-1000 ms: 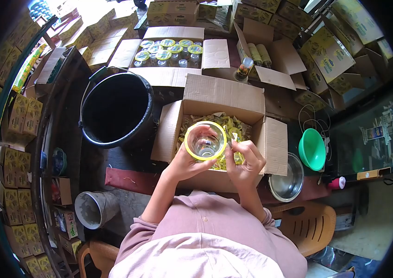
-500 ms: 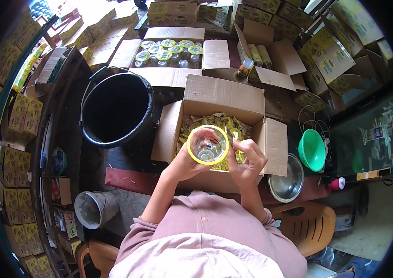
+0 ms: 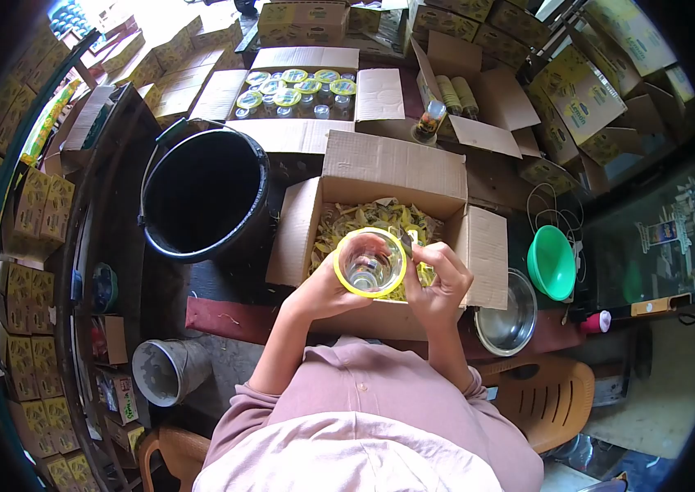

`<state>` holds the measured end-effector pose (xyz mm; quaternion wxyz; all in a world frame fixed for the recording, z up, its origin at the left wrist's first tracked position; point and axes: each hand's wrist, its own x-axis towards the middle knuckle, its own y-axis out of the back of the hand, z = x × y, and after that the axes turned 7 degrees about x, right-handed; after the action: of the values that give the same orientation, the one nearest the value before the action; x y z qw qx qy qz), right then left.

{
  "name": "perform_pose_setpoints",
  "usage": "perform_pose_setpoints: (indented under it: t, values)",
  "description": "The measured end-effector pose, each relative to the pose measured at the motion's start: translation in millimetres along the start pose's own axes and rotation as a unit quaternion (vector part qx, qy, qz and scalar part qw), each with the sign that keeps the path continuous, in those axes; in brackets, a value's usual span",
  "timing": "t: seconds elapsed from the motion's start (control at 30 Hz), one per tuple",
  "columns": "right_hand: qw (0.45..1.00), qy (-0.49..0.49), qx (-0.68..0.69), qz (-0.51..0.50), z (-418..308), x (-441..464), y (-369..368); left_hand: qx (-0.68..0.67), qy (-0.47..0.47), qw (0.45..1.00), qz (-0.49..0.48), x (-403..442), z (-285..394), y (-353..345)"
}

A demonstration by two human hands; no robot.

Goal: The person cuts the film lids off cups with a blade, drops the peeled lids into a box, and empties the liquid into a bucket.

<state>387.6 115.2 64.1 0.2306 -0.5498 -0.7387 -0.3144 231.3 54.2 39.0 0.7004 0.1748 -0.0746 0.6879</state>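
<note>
My left hand (image 3: 324, 283) was wrapped around a clear, round jar (image 3: 368, 271), smooth and glossy, its mouth ringed by a bright yellow rim and tilted up towards me. My right hand (image 3: 439, 283) was closed in a pinch on a small thin piece (image 3: 407, 241), part pale and part dark, right beside the far right of that rim. Both hands hung over the open carton (image 3: 392, 170), which stood at the front edge of the worktop (image 3: 237, 283), its stiff, matt brown flaps folded outwards. Crinkled yellow scraps (image 3: 376, 215) filled the carton in a loose, leafy heap

Near the worktop's left edge stood a black bucket (image 3: 262, 184), round and dull, with a thin curved handle. By the front edge, to the right of the carton, sat a shiny metal bowl (image 3: 520, 316), and beyond it a smooth green bowl (image 3: 552, 262) leaned at a slant. Towards the back edge, another carton (image 3: 282, 129) held rows of clear jars with yellow-rimmed lids (image 3: 288, 97)

My left fingers were mostly hidden behind the jar, blurred through its wall, and I could not tell what the thin piece was or whether it touched the rim. The carton's flap covered part of the metal bowl, and the inside of the bucket was too dark to make out
</note>
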Motion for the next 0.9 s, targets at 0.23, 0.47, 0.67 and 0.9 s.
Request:
perform_pose_setpoints:
  t: [0.23,0.47,0.67,0.9]
  values:
    - [1.0,-0.005,-0.003,-0.001,-2,3,-3,-0.059,-0.015,0.998,0.011,-2,-11,0]
    - [0.999,0.005,-0.043,0.013,-2,-2,-7,0.021,-0.026,0.996,0.084,-1,-18,-8]
    - [1.0,-0.003,-0.024,0.0,1,1,-3,0.102,-0.052,0.992,0.05,-3,-13,-8]
    - [1.0,-0.028,0.0,0.003,-3,-3,-1,0.025,-0.021,0.999,0.035,1,-13,-1]
